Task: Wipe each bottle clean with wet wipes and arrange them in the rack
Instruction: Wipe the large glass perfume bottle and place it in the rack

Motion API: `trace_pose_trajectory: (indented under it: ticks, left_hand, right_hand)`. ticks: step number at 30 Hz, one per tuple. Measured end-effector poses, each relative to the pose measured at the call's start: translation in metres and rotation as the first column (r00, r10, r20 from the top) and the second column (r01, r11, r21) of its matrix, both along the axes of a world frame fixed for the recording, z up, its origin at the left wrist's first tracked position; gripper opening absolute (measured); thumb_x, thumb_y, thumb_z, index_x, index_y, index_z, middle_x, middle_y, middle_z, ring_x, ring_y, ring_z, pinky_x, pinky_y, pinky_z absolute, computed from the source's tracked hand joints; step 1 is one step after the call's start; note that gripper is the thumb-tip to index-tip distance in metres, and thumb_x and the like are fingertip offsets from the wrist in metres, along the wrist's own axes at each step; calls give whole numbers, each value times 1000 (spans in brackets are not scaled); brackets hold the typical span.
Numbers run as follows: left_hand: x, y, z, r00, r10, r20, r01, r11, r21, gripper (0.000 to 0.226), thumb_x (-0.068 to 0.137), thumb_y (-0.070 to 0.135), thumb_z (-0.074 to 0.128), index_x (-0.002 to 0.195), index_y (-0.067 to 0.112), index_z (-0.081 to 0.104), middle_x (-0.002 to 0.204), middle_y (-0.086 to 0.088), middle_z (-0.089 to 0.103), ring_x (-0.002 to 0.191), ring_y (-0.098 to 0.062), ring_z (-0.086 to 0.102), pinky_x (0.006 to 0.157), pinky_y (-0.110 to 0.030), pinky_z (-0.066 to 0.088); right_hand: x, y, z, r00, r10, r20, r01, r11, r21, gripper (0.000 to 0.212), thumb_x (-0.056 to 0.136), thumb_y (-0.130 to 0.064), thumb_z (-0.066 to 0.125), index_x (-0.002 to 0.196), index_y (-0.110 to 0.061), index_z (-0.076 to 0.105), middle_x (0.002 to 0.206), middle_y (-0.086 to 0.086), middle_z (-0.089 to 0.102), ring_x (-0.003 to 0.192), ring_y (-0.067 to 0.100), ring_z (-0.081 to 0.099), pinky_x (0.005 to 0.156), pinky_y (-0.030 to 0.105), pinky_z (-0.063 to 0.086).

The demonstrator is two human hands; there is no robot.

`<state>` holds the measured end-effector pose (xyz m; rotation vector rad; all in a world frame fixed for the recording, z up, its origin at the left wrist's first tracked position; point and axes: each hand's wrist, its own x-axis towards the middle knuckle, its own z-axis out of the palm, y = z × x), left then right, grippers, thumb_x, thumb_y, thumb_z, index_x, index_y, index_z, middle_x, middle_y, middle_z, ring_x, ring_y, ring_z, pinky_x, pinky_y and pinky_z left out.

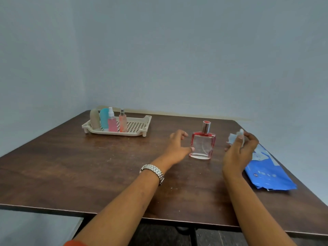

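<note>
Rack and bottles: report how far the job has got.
Looks done: four bottles stand in the beige slotted plastic rack. In hand: the right hand pinches a white wet wipe; the open left hand hovers beside the red-edged clear glass perfume bottle. Left: wipe that bottle and rack it.

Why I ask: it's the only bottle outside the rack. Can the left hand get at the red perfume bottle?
Probably yes: the open left hand is right beside the red perfume bottle, with nothing between them.
</note>
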<state>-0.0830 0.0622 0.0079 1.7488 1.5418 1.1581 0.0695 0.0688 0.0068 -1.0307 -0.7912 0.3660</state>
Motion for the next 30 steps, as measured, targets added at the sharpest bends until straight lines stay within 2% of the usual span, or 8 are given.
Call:
trace_pose_trajectory:
  ticks: [4, 8, 11, 14, 20, 22, 26, 30]
  left_hand:
    - [6, 9, -8, 997, 11, 75, -11, 1000, 2, 59, 84, 26, 70, 133, 26, 37, 135, -1, 38, 118, -14, 43, 105, -36, 40]
    - [1, 23, -13, 991, -50, 124, 54, 998, -31, 71, 81, 33, 73, 138, 31, 31, 139, 1, 37, 119, -12, 39, 97, -30, 38]
    - [1, 34, -17, 980, -132, 148, 140, 989, -46, 76, 80, 36, 73, 141, 33, 28, 140, 1, 40, 124, -13, 41, 101, -33, 38]
    - [6, 38, -22, 958, -203, 205, 220, 974, -62, 74, 81, 38, 71, 142, 33, 28, 134, 2, 47, 127, -18, 44, 107, -39, 38]
    - [10, 32, -23, 890, -304, 339, 333, 942, -31, 61, 88, 42, 58, 143, 27, 36, 131, 1, 55, 120, -13, 53, 103, -33, 43]
    - [8, 29, -20, 900, -272, 340, 301, 953, -33, 53, 89, 50, 47, 131, 18, 53, 123, 0, 62, 111, -9, 58, 94, -27, 47]
    - [2, 24, -20, 949, -154, 274, 141, 988, 69, 90, 65, 85, 41, 99, 7, 70, 94, 0, 73, 89, -7, 67, 75, -19, 51]
    - [1, 19, -20, 965, -189, 180, 170, 979, 115, 85, 65, 80, 54, 127, 23, 56, 115, 12, 63, 112, -6, 58, 88, -17, 46]
  right_hand:
    - [14, 14, -8, 999, 37, -38, -42, 987, -157, 31, 97, -12, 36, 125, -26, 37, 109, 8, 59, 87, 29, 63, 74, 45, 54]
    - [3, 20, -16, 984, 164, 71, -138, 950, -281, 50, 93, 1, 33, 132, -32, 37, 121, 10, 53, 86, 21, 56, 67, 30, 43]
    - [1, 27, -23, 970, 227, 88, -186, 924, -335, 45, 96, -6, 35, 131, -34, 41, 117, 7, 52, 77, 14, 54, 59, 26, 42]
    - [1, 32, -27, 967, 253, -38, -250, 897, -365, 40, 97, -10, 39, 133, -28, 37, 114, 3, 51, 81, 12, 56, 57, 22, 42]
    - [-2, 31, -25, 937, 348, -26, -332, 867, -372, 11, 98, -17, 40, 107, -24, 36, 87, -3, 55, 74, 7, 55, 63, 25, 46]
    - [-2, 30, -25, 938, 347, -2, -324, 873, -364, 5, 99, -25, 41, 103, -26, 39, 89, -3, 55, 76, 5, 54, 68, 27, 47]
    - [0, 29, -26, 928, 371, 34, -339, 879, -336, 6, 98, -29, 43, 101, -26, 47, 97, -3, 58, 81, 4, 53, 63, 22, 40]
    - [-7, 23, -27, 859, 508, 61, -467, 828, -311, 10, 97, -22, 47, 92, -30, 51, 101, 2, 63, 91, 12, 62, 69, 23, 48]
